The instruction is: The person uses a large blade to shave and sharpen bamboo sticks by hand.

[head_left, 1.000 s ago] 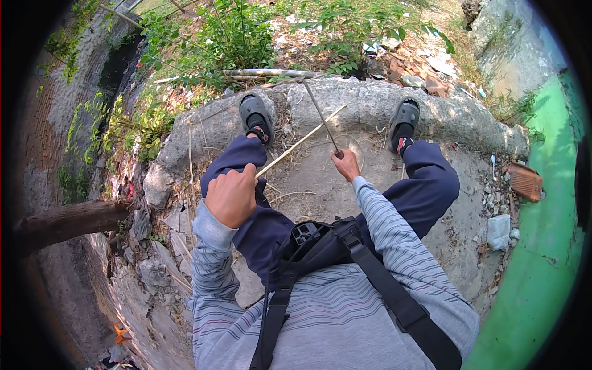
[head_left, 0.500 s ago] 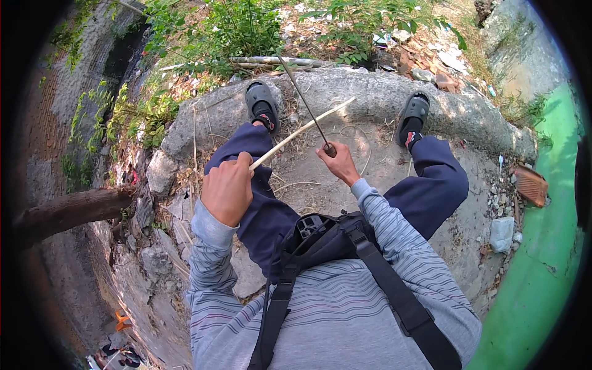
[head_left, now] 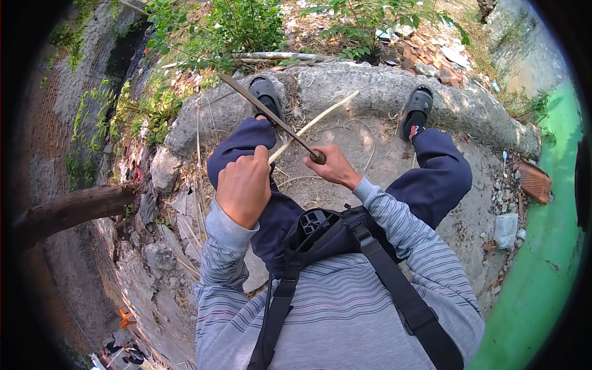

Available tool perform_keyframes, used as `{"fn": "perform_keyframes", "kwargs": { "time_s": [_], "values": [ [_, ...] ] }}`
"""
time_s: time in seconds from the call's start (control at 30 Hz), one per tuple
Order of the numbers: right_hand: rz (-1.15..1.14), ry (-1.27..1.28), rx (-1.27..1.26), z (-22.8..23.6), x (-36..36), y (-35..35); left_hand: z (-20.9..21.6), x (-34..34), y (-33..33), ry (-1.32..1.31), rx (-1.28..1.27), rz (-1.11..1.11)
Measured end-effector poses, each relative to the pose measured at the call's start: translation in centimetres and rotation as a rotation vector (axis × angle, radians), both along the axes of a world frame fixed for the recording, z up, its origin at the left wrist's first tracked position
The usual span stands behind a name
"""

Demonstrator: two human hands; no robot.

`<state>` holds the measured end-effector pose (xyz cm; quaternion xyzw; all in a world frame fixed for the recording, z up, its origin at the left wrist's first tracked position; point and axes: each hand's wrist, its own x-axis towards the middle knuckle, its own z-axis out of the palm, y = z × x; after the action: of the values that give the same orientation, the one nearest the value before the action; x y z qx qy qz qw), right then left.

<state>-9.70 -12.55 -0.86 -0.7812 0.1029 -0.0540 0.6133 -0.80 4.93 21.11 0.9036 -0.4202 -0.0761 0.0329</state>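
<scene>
My left hand (head_left: 243,188) is closed round the near end of a pale, peeled stick (head_left: 333,108), which slants away to the upper right between my knees. In my right hand (head_left: 335,167) is the dark handle of a long knife (head_left: 253,99). Its blade points to the upper left and crosses over the stick just beyond my left fist; whether the edge touches the wood I cannot tell. The stick's near end is hidden inside my left fist.
A low, curved stone ledge (head_left: 357,83) runs under my two dark shoes. Thin pale strips (head_left: 364,145) lie on the ground between my feet. A thick brown log (head_left: 80,213) juts in at left. On the right are an orange-brown plastic tray (head_left: 534,182) and a green wall (head_left: 530,277).
The knife has swung from pointing up to lying toward the upper left, its flat blade now showing across the stick. My left hand has shifted right and slightly nearer.
</scene>
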Motion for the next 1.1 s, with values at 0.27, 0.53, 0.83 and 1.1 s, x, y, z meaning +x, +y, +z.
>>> {"fn": "perform_keyframes", "kwargs": {
  "time_s": [0.27,0.53,0.83,1.1],
  "values": [
    [-0.048,-0.014,0.024,-0.2,-0.1,0.7,-0.1,0.3,0.2,0.034,0.005,0.000],
    [-0.149,-0.008,0.045,-2.6,0.3,0.2,0.3,0.3,-0.3,0.061,0.024,0.011],
    [-0.152,0.008,0.009,-4.6,1.0,-0.7,-0.2,0.3,-0.4,0.038,0.071,-0.021],
    [-0.168,-0.013,-0.046,-3.4,0.8,-0.4,-0.4,1.0,0.7,0.065,0.019,-0.014]
  ]
}}
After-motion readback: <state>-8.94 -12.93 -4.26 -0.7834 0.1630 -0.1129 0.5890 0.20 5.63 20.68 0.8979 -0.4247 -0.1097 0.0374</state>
